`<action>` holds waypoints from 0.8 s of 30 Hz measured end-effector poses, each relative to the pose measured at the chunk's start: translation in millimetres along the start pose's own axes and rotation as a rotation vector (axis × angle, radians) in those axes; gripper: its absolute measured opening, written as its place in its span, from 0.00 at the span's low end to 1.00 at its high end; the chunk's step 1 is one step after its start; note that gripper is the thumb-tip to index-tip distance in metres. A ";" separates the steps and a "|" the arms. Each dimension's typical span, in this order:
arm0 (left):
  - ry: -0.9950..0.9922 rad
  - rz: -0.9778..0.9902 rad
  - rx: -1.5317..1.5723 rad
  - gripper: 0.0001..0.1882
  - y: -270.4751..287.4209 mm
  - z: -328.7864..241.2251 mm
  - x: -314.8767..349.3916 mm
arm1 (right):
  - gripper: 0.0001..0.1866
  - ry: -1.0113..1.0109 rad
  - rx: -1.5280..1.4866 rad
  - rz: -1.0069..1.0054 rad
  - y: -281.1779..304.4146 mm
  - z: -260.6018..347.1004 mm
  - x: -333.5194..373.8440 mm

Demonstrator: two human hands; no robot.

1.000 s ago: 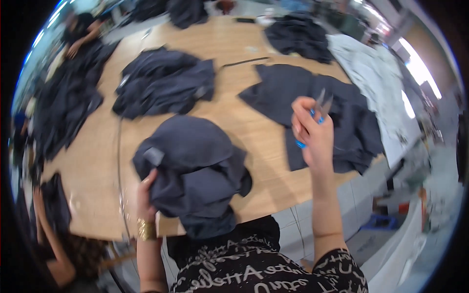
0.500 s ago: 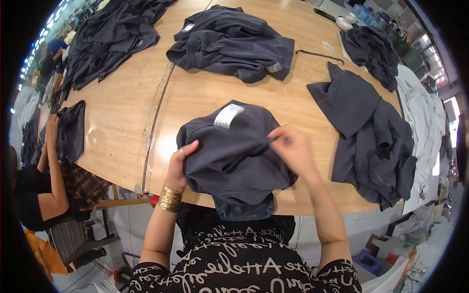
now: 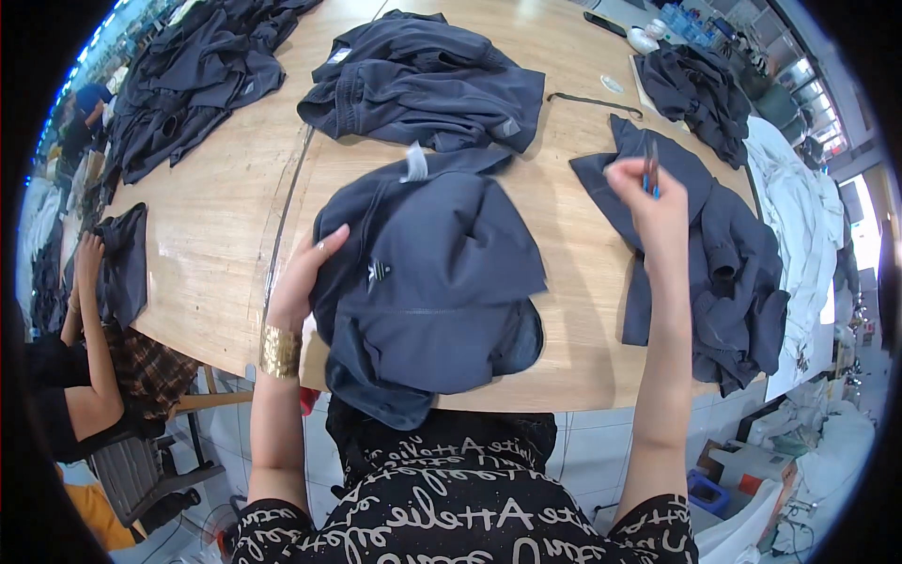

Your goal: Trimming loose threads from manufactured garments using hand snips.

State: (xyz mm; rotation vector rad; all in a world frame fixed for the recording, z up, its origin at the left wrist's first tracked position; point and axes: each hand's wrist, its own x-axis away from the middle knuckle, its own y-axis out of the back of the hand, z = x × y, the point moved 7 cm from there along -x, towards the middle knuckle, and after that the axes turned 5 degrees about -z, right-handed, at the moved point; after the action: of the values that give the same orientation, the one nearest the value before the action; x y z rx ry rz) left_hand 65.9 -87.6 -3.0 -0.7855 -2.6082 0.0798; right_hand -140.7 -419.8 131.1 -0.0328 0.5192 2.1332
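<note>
A dark grey garment lies bunched in front of me, its lower edge hanging over the table's near edge. A white label stands up at its far side, and a small dark-and-white mark shows near its left part. My left hand grips the garment's left side, thumb on top and the other fingers hidden beneath the cloth. Raised off to the right, clear of the garment, my right hand is closed around small blue-handled thread snips, their dark tip pointing away from me.
More dark grey garments lie at the far middle, far left, right and far right. A dark cord rests on the wooden table. White cloth hangs along the right. Another person's hand handles dark cloth at left.
My right hand has left the garment and moved up and right with the snips. The garment has been turned and spread, its label standing farther away. My left hand has shifted slightly left and away.
</note>
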 end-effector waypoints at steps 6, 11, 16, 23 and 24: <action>0.093 -0.076 0.186 0.30 7.4 13.9 12.5 | 0.08 -0.072 0.167 0.280 -57.2 -31.3 39.3; 0.102 0.018 0.388 0.35 0.9 14.1 12.8 | 0.16 -0.021 0.184 0.537 -112.6 -30.8 63.7; 0.129 -0.036 0.368 0.36 7.0 15.8 16.1 | 0.13 -0.024 0.130 0.398 -102.8 -33.6 58.3; 0.113 -0.128 0.332 0.33 12.8 19.8 14.4 | 0.13 -0.051 0.017 0.254 -70.5 -23.3 58.9; 0.109 -0.129 0.333 0.33 12.4 18.3 13.8 | 0.11 -0.134 -0.042 0.205 -61.7 -18.0 60.1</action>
State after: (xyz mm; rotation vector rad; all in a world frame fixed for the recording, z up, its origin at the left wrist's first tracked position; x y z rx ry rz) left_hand 54.5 -68.6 -16.7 -0.4894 -2.4446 0.4103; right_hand -129.9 -348.9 80.0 0.1446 0.4143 2.3271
